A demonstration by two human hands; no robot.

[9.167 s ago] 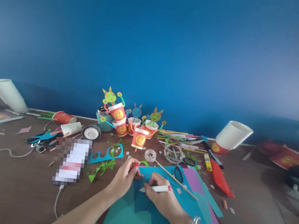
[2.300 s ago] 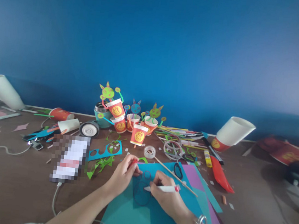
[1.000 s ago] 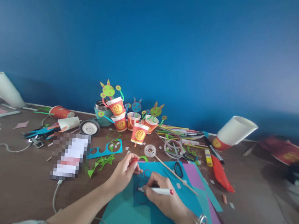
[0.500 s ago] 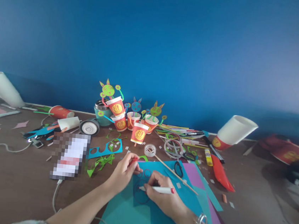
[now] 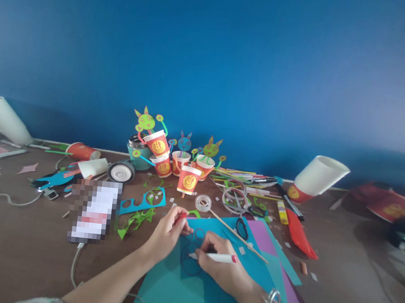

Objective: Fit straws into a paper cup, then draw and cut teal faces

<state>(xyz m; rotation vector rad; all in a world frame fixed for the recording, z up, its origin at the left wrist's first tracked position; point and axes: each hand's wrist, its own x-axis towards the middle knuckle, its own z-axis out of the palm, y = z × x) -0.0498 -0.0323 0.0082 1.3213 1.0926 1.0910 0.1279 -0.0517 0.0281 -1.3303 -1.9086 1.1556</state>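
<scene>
In my right hand (image 5: 225, 264) is a white marker (image 5: 220, 258) with a red end, its tip down at a circle drawn on a small dark blue sheet (image 5: 191, 274). Smaller drawn circles show above the large one. My left hand (image 5: 165, 232) pinches a small red marker cap (image 5: 182, 216), its lower fingers resting at the sheet's upper left edge. Beneath both hands lie bigger blue and teal papers (image 5: 169, 292). A thin wooden stick (image 5: 239, 236) and scissors (image 5: 242, 228) lie just beyond my right hand.
Paper cups with animal faces, one cup (image 5: 189, 181) in front, stand near the wall. A tape roll (image 5: 203, 203), green paper scraps (image 5: 137, 220), a glue stick (image 5: 282, 213) and a red pouch (image 5: 300, 234) surround the papers. A phone (image 5: 95, 212) with a cable lies left.
The marker and my right hand have shifted very slightly to the right. My left hand stays in place with the cap.
</scene>
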